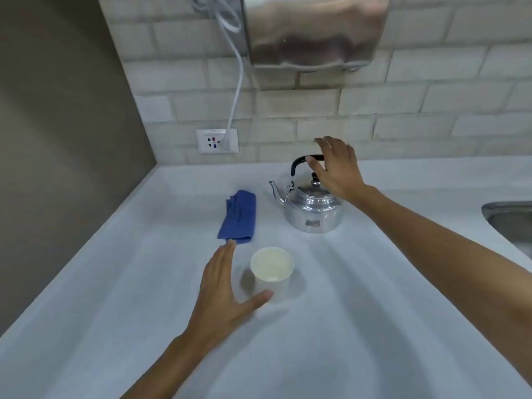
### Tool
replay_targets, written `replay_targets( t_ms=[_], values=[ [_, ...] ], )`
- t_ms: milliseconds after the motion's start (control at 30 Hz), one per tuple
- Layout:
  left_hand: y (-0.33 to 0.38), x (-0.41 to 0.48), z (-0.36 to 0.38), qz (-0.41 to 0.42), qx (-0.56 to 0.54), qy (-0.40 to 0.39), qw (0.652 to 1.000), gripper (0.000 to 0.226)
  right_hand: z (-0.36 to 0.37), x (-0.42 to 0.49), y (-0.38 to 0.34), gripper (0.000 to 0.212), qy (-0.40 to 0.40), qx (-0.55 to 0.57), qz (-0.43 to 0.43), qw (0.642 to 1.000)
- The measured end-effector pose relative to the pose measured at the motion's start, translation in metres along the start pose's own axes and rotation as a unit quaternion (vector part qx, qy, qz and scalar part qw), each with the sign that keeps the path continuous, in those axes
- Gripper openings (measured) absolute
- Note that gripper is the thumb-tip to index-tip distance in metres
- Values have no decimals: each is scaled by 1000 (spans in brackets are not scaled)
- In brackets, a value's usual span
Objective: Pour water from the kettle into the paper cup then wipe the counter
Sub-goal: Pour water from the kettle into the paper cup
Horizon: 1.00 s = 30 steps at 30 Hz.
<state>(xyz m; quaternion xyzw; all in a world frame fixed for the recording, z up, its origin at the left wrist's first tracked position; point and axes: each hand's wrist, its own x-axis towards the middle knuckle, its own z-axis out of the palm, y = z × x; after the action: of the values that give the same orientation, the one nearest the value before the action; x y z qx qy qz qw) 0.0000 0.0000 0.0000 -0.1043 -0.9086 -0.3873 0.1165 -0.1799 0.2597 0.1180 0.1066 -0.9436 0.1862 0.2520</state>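
Observation:
A shiny metal kettle [313, 210] with a black handle stands upright on the white counter [359, 312], its spout pointing left. My right hand [336, 168] hovers at the handle with fingers spread, not closed around it. A white paper cup [272, 269] stands in front of the kettle, nearer to me. My left hand [226, 286] is open just left of the cup, thumb close to its base. A folded blue cloth [238, 217] lies left of the kettle, beyond my left fingertips.
A steel sink [509, 220] is set into the counter at the right edge. A wall socket [216, 141] with a white cable plugged in sits on the tiled wall. A metal dispenser [313, 30] hangs above the kettle. A brown wall closes the left side.

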Motion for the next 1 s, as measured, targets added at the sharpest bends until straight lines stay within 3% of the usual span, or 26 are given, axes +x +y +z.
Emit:
replay_targets(
  t_ms=[267, 500, 733, 1000],
  values=[
    [3, 10, 31, -86, -137, -64, 985, 105, 17, 25, 2, 49, -71, 9, 45, 996],
    [5, 20, 44, -121, -196, -72, 970, 85, 20, 49, 4, 64, -98, 26, 120, 988],
    [4, 21, 50, -131, -197, -70, 969, 74, 24, 57, 4, 58, -63, 7, 154, 986],
    [9, 26, 52, -130, -194, -55, 971, 78, 9, 43, 2, 52, -29, 11, 166, 986]
  ],
)
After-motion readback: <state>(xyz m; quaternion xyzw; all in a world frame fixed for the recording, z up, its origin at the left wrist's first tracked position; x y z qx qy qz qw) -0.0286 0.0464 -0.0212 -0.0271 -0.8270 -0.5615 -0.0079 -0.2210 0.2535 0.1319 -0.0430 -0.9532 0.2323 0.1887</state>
